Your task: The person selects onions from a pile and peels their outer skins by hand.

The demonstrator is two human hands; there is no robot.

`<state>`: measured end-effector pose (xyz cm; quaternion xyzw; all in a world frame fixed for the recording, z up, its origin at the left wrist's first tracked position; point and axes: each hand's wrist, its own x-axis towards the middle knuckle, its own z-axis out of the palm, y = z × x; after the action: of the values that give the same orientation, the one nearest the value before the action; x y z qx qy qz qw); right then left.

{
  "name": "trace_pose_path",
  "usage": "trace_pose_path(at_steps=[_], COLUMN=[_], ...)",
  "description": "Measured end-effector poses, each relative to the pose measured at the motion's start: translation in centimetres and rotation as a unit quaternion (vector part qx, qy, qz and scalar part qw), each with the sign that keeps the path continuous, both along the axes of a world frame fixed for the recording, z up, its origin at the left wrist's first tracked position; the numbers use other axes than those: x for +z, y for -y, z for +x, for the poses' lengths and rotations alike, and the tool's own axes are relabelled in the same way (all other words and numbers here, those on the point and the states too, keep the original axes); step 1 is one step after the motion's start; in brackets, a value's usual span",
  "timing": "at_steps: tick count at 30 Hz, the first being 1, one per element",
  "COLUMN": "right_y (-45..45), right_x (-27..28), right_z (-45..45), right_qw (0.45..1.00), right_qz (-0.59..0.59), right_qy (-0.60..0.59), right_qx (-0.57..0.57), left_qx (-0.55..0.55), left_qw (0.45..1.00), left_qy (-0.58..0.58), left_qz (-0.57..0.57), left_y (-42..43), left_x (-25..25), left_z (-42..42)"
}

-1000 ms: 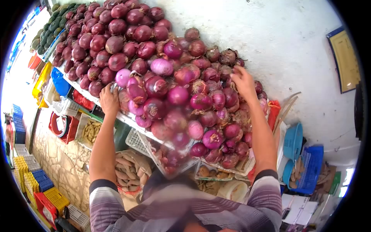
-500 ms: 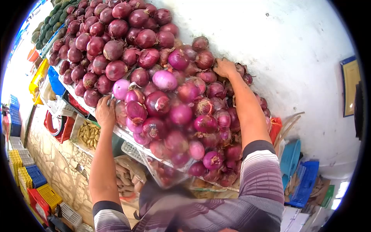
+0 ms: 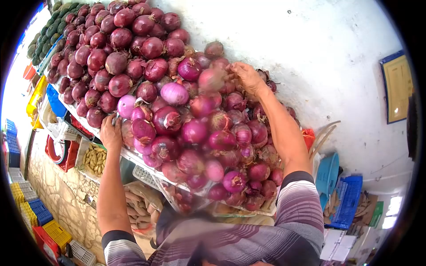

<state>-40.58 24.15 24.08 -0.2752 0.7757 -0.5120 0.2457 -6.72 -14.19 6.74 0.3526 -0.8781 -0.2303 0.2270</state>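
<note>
A large heap of red onions (image 3: 166, 119) lies on a sloping white-edged stand against the wall. At the heap's front edge, my left hand (image 3: 111, 132) rests with its fingers bent, beside the lower onions; whether it grips one is hidden. My right hand (image 3: 247, 77) reaches over the back of the heap near the wall, fingers bent toward a blurred onion (image 3: 211, 79) to its left. Its fingertips are partly lost among the onions and loose skins, so I cannot make out a grip. A smear blurs the middle of the view.
Dark green produce (image 3: 49, 33) lies at the upper left. Below the stand are a crate of yellow-brown roots (image 3: 94, 159) and a sack of sweet potatoes (image 3: 140, 206). Blue baskets (image 3: 347, 201) stand at the right, and a framed board (image 3: 396, 87) hangs on the wall.
My right hand first moved up and left across the back of the heap, then a little further left toward the blurred onion. My left hand stays at the front edge. The view has shifted somewhat.
</note>
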Motion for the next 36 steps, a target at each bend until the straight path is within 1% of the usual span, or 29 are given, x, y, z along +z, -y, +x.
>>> trace_pose_path(at_steps=[1,2,3,4,5,7,10,13,17,19,20,21,22,23,24,25,26,27,28,29,31,33,34,36], right_y=[0.4,-0.2,-1.5,-3.0,-4.8,-6.2,-5.7,-5.0,-4.6,-4.8,-4.8,-4.8,-4.8,-4.8,-5.2,-4.9,-4.8,-4.5,-4.3,-4.4,-4.5,-3.8,-3.5,-3.4], right_x=[1.4,1.1,0.6,0.2,-0.4,-0.9,-3.1,-3.3,-2.3,-2.7,-2.8,-2.8,-2.9,-3.2,-4.3,-3.8,-3.1,-2.1,-1.0,-0.3,0.6,1.7,2.0,1.6], right_z=[0.9,-0.1,-2.1,-3.9,-5.4,-6.0,-3.3,-2.9,-2.1,-1.2,-0.8,-0.4,0.1,0.7,0.8,2.1,3.6,5.6,7.6,9.5,13.4,18.3,20.7,25.4], right_qw=[1.0,0.991,0.96,0.905,0.858,0.796,0.722,0.721,0.768,0.827,0.851,0.905,0.947,0.976,0.978,0.981,0.966,0.932,0.904,0.881,0.823,0.775,0.749,0.739], right_qz=[0.009,0.08,0.152,0.221,0.289,0.462,0.56,0.564,0.507,0.401,0.344,0.264,0.181,0.096,0.038,-0.06,-0.157,-0.252,-0.278,-0.307,-0.36,-0.386,-0.396,-0.423], right_qy=[0.027,-0.093,-0.21,-0.323,-0.366,-0.295,-0.342,-0.34,-0.344,-0.36,-0.367,-0.3,-0.227,-0.15,-0.144,-0.049,0.044,0.136,0.21,0.254,0.342,0.407,0.441,0.483], right_qx=[0.013,-0.048,-0.108,-0.165,-0.217,-0.256,-0.221,-0.213,-0.186,-0.161,-0.148,-0.144,-0.137,-0.128,-0.148,-0.176,-0.201,-0.223,-0.246,-0.258,-0.276,-0.29,-0.295,-0.205], left_qx=[0.0,-0.001,-0.004,-0.006,-0.007,-0.003,0.002,-0.008,0.007,0.0,0.001,0.004,0.007,0.009,0.007,0.005,0.001,0.005,0.009,0.012,0.006,0.004,-0.001,-0.011], left_qw=[1.0,1.0,1.0,1.0,1.0,1.0,1.0,1.0,1.0,1.0,1.0,1.0,1.0,1.0,1.0,1.0,0.999,1.0,1.0,1.0,1.0,1.0,1.0,0.996], left_qy=[-0.003,0.0,0.003,0.004,0.002,-0.005,0.002,0.0,0.003,0.001,0.004,0.006,0.01,0.014,0.006,-0.003,-0.015,-0.004,0.007,0.019,0.005,-0.005,-0.03,-0.074], left_qz=[0.004,0.002,0.002,0.001,0.001,0.002,-0.004,-0.008,-0.011,-0.015,0.003,0.004,0.005,0.006,-0.01,-0.025,-0.04,-0.024,-0.008,0.007,-0.004,-0.009,0.008,0.051], left_y=[0.0,0.0,0.0,0.0,0.0,-0.1,-0.1,0.3,0.2,0.3,0.2,0.3,0.3,0.3,0.3,0.3,0.2,0.1,0.1,0.1,0.4,0.7,0.7,0.9], left_x=[0.1,0.2,0.3,0.4,0.5,0.4,0.5,0.4,0.0,-0.1,0.1,0.1,-0.1,-0.2,-0.3,-0.4,-0.3,-0.1,0.1,0.2,-0.3,-0.9,-0.8,-0.4], left_z=[0.1,0.1,0.1,0.1,0.0,0.2,0.1,0.1,0.2,0.2,0.2,0.1,0.0,0.1,0.3,0.3,0.2,0.2,0.1,0.1,0.1,0.1,0.1,0.5])
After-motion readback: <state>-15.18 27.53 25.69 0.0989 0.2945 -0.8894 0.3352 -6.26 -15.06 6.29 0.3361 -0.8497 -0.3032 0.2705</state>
